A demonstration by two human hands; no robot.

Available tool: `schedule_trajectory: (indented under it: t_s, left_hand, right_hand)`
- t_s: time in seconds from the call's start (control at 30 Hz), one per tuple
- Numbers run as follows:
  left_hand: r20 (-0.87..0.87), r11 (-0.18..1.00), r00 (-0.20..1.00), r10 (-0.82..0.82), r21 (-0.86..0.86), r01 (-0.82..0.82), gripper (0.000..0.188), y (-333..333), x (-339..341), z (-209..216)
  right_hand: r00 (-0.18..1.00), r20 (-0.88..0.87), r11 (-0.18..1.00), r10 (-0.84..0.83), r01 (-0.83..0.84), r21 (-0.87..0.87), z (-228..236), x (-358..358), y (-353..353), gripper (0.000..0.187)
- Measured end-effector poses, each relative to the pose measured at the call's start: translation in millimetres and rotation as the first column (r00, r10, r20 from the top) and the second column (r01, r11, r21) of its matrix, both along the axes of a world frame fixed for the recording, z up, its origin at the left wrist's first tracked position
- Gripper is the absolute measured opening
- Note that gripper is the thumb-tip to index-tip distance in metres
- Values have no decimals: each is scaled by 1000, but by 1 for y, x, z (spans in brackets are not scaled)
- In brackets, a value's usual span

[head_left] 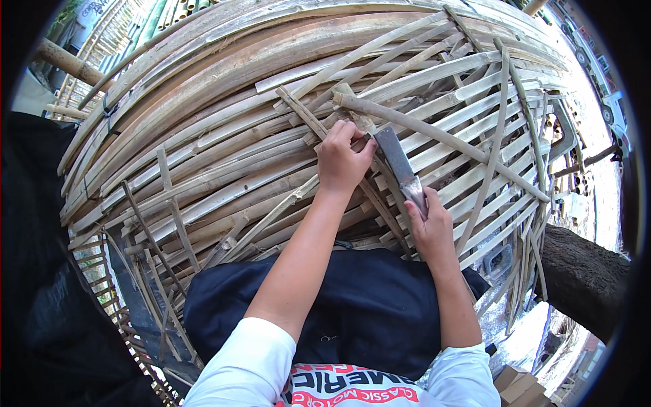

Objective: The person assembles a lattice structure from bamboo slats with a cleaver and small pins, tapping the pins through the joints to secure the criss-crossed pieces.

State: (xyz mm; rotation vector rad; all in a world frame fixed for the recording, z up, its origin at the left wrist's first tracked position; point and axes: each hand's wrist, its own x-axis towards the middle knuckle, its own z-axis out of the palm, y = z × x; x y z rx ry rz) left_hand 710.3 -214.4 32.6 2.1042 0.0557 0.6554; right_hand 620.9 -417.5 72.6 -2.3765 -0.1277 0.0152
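Observation:
In my right hand (432,227) is the handle of a knife with a broad, square-ended grey blade (395,152). The blade points up and away, its tip close to my left thumb. My left hand (344,157) is closed at the end of a bamboo piece (365,124), just left of the blade; its fingers partly hide that piece. Beneath both hands spreads a slatted bamboo frame (441,108), its strips crossing one another. A bamboo stick (441,136) lies slantwise beyond the blade.
Long split bamboo lengths (224,68) are stacked across the far side. Dark cloth (312,305) covers my lap. A thick tree trunk (583,278) stands at the right, near a cardboard box (522,388). Black sheeting (41,271) hangs at the left. Vehicles (610,102) stand at the far right.

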Motion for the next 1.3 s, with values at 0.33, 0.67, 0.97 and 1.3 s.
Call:
schedule_trajectory:
  t_s: [0.33,0.67,0.97,1.3]
  left_hand:
    - [-1,999,1000,11,-39,-11,23,1,1,-4]
    - [34,997,999,14,-70,-12,22,2,-1,-3]
    - [10,997,1000,23,-74,-22,22,1,1,-1]
    - [8,998,999,34,-45,-34,23,1,3,-4]
  right_hand:
    - [1000,21,1000,13,-13,-14,6,-1,3,41]
    - [999,46,992,21,-15,-123,21,8,8,41]
    - [999,53,991,-3,10,-132,24,8,9,43]
    - [999,23,986,38,-33,-163,25,14,10,44]
